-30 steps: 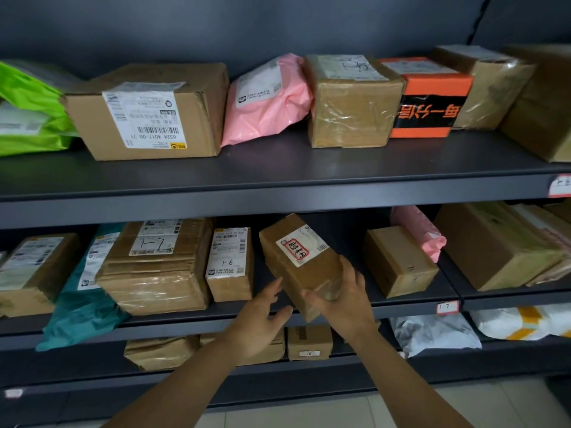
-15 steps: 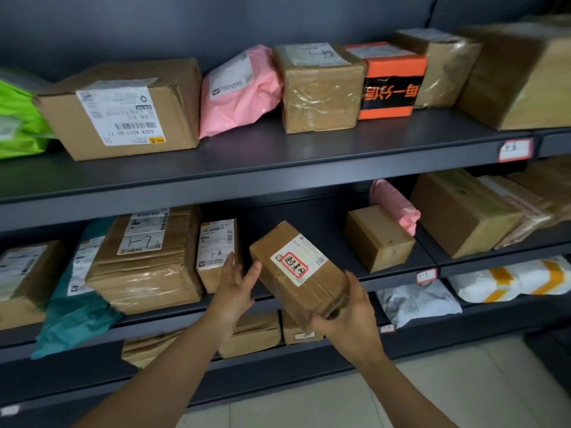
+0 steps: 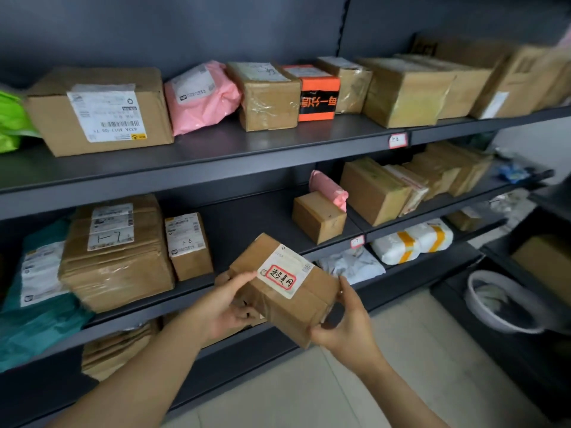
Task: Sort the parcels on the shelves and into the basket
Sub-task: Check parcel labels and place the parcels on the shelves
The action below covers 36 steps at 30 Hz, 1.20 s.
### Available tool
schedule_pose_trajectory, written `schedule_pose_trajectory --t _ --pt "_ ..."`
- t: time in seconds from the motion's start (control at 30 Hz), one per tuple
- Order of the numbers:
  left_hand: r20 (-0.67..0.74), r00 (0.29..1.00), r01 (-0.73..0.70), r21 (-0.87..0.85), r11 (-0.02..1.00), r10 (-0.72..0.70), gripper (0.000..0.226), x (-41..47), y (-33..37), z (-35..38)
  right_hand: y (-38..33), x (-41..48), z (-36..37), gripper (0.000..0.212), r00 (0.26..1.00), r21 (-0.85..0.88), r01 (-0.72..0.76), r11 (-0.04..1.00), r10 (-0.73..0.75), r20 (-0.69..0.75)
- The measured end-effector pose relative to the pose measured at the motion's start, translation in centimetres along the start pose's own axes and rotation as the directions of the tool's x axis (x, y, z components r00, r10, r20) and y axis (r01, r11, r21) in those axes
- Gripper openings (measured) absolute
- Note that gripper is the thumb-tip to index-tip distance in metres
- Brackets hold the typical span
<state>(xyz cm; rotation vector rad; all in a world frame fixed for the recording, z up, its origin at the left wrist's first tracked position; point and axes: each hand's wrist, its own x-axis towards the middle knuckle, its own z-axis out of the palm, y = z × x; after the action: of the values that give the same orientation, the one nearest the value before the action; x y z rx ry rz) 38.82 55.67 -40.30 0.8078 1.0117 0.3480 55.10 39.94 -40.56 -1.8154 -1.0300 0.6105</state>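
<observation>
left grip (image 3: 222, 307), right grip (image 3: 346, 329), both holding labelled parcel (image 3: 293, 312)

Soft, even light, brightest on the pale floor (image 3: 309, 390) and dimmest on the dark back wall (image 3: 185, 32); each shelf (image 3: 216, 156) throws deep shadow over the tier below; the taped box (image 3: 268, 100) shows mild glare. The centre is fairly crisp, the label (image 3: 285, 271) on the parcel (image 3: 296, 316) legible; shelf lines bow with wide-angle distortion; the far-right boxes (image 3: 519, 78) and the grey basin (image 3: 494, 301) smear into blur.
</observation>
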Motion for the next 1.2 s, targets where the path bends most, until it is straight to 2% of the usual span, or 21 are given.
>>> schedule_pose_trajectory --t 0.13,0.23,0.37,0.5,0.63,0.73,0.83,1.0,1.07,1.2 --pt "0.036 0.999 -0.039 0.093 0.995 0.036 0.039 -2.5 -0.9 1.5 -1.5 -4.8 -1.6 0.111 0.993 -0.016 -0.016 1.000 0.014 -0.118" --pt "0.076 0.994 -0.089 0.187 0.978 0.076 0.054 -3.8 -1.6 3.5 -2.3 -8.6 -3.2 0.098 0.971 -0.030 -0.053 0.998 0.044 -0.237" --pt "0.201 0.977 -0.129 0.277 0.952 0.073 0.052 -5.8 -3.0 7.9 -2.3 -13.7 -7.3 0.120 0.930 -0.058 -0.142 0.988 0.114 -0.348" --pt "0.320 0.946 -0.147 0.323 0.935 0.039 0.049 -8.3 -5.2 14.1 -1.2 -18.5 -12.5 0.119 0.891 -0.102 -0.226 0.969 0.163 -0.424" --pt "0.416 0.909 -0.169 0.344 0.923 0.012 0.047 -10.9 -8.1 20.4 -0.3 -22.9 -17.4 0.129 0.874 -0.134 -0.276 0.952 0.191 -0.446" --pt "0.497 0.868 -0.228 0.405 0.885 -0.004 0.044 -12.7 -10.8 24.7 1.1 -26.3 -20.6 0.122 0.843 -0.181 -0.307 0.934 0.179 -0.507" --pt "0.554 0.830 -0.277 0.503 0.819 -0.060 0.043 -14.4 -13.6 29.1 3.4 -30.4 -24.1 0.103 0.813 -0.292 -0.317 0.902 0.099 -0.574" --pt "0.542 0.809 -0.193 0.610 0.769 -0.227 0.084 -18.3 -18.9 38.2 8.5 -37.3 -31.6 0.097 0.845 -0.574 -0.332 0.749 -0.034 -0.533" --pt "0.521 0.814 -0.168 0.636 0.753 -0.258 0.082 -19.3 -21.3 41.9 10.4 -39.6 -34.7 0.098 0.853 -0.596 -0.322 0.736 -0.048 -0.520" --pt "0.423 0.861 -0.091 0.676 0.732 -0.283 0.058 -21.4 -25.5 48.3 12.5 -43.1 -39.8 0.094 0.858 -0.620 -0.353 0.700 -0.022 -0.514"
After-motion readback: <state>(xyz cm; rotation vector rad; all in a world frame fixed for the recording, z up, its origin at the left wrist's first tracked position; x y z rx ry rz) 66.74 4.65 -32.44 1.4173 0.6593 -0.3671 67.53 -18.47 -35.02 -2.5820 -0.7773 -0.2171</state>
